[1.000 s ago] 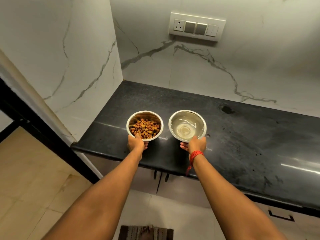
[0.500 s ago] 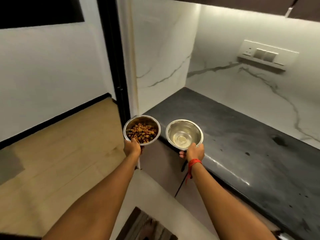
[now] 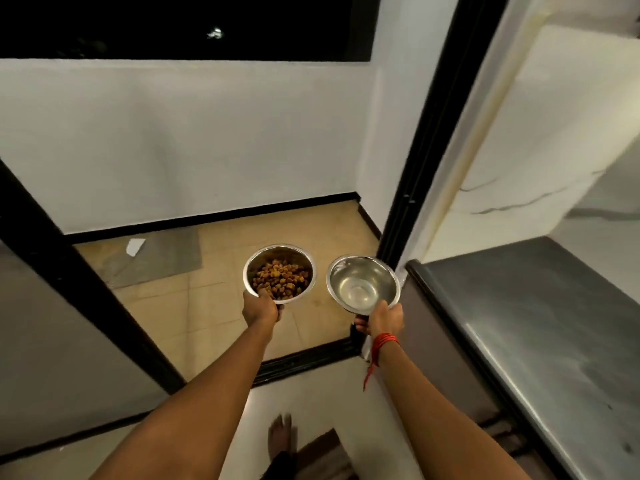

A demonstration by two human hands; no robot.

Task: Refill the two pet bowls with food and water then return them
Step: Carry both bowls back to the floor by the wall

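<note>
Head view. Two steel bowls, one per hand, both held in the air over the tan floor, mouths facing up, roughly level, side by side with a gap between. Round bowls, so no long axis to note.

Food bowl: holds a heap of brown and yellow kibble covering its bottom. Left hand grips its near rim, fingers clenched on the rim, thumb over the edge.

Water bowl: shiny inside; clear water hard to make out, level cannot be told. Right hand holds its near rim, fingers curled beneath. Red thread on that wrist.

Dark counter lies to the right, apart from both bowls. One grey mat on the floor beyond. One bare foot at bottom.
</note>
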